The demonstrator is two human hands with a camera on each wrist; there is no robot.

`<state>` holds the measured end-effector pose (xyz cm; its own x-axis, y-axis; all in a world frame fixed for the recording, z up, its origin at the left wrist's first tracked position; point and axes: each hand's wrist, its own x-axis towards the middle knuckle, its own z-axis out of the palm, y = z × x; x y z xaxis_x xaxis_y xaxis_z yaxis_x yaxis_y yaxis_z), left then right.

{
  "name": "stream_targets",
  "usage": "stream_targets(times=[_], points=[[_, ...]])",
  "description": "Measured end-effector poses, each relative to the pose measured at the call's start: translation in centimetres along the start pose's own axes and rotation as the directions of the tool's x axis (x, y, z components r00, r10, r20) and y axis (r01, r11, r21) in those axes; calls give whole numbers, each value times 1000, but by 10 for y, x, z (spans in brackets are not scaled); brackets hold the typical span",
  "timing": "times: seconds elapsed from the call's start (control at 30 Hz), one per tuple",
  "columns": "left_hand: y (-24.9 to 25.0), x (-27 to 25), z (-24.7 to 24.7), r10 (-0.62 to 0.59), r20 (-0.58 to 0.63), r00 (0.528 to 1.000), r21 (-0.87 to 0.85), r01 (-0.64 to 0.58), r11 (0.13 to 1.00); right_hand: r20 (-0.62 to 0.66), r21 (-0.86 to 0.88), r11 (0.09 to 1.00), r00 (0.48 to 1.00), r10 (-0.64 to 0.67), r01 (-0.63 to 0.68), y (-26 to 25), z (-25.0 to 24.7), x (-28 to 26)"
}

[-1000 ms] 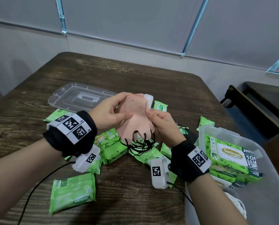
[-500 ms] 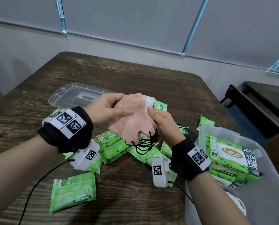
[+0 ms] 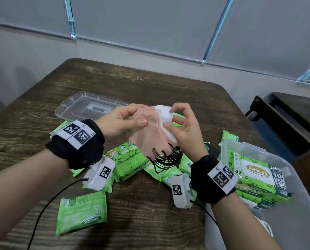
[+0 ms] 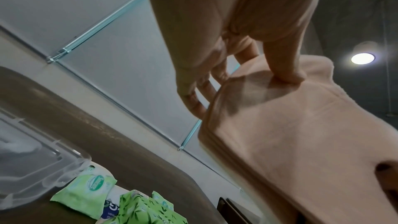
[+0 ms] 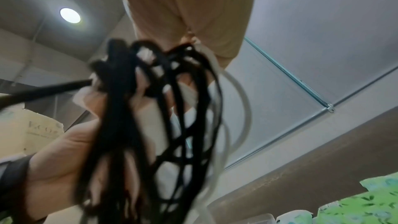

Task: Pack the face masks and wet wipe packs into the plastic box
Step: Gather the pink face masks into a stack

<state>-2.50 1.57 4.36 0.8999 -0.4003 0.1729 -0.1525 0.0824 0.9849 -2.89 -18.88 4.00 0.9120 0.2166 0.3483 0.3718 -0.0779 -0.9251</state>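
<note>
Nearest the camera, one small wipe pack (image 3: pixel 82 213) lies flat on the table (image 3: pixel 150 213), apart from the main pile. At the right edge stands the box (image 3: pixel 295 222), open, with large wipe packs (image 3: pixel 257 175) stacked in its far end and a white mask (image 3: pixel 266 230) partly visible near its front; much of the floor is hidden by the right arm.

Above the pile of wipe packs (image 3: pixel 130 159), both hands hold a stack of masks (image 3: pixel 150 134) in the air, clear of the table. The left hand (image 3: pixel 118 121) pinches the peach side of the stack, thumb on the near face and fingers behind; the left wrist view confirms a fingertip pressed into the fabric. The right hand (image 3: pixel 184 129) pinches the white mask at the stack's upper right corner between thumb and forefinger. The black ear loops (image 3: pixel 166 159) hang in a tangle below, and the right wrist view shows them draped across the palm.

Change from one second ago: the stack has tilted from near upright to slanted, and the right hand has moved from the lower edge up to the white corner. Judgement: the person is squaring or separating the masks before placement, not yet moving them to the box.

Farther back, the clear lid (image 3: pixel 91 109) lies flat on the table, behind the hands.

Task state, judged: partly done; many small wipe packs and this stack remain outside. The loose loops may snag on packs during transfer.
</note>
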Motion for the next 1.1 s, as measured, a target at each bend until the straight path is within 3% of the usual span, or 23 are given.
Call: stream_targets(times=[0.1, 0.23, 0.43, 0.6, 0.8, 0.9, 1.1], points=[[2, -1, -4, -24, -17, 1000, 0, 24, 1000, 19, -10, 1000, 999, 30, -29, -8, 2, 0], [1, 0, 2, 0, -70, 998, -8, -1, 1000, 118, 195, 964, 980, 163, -184, -11, 5, -3], [-2, -4, 18, 59, -158, 986, -16, -63, 998, 37, 265, 940, 976, 215, -217, -8, 15, -2], [-2, -3, 22, 79, -132, 988, 0, -80, 997, 14, 213, 947, 970, 244, -241, -9, 11, 0], [1, -4, 20, 77, -88, 993, -22, -79, 997, 59, 345, 888, 951, 302, -304, -9, 11, -2], [0, -4, 19, 77, -89, 993, -27, -79, 996, 40, 335, 894, 953, 302, -297, -7, 14, -2], [-2, -3, 18, 71, -115, 991, -19, -74, 997, -68, 153, 963, 970, 232, -220, -13, 11, 0]])
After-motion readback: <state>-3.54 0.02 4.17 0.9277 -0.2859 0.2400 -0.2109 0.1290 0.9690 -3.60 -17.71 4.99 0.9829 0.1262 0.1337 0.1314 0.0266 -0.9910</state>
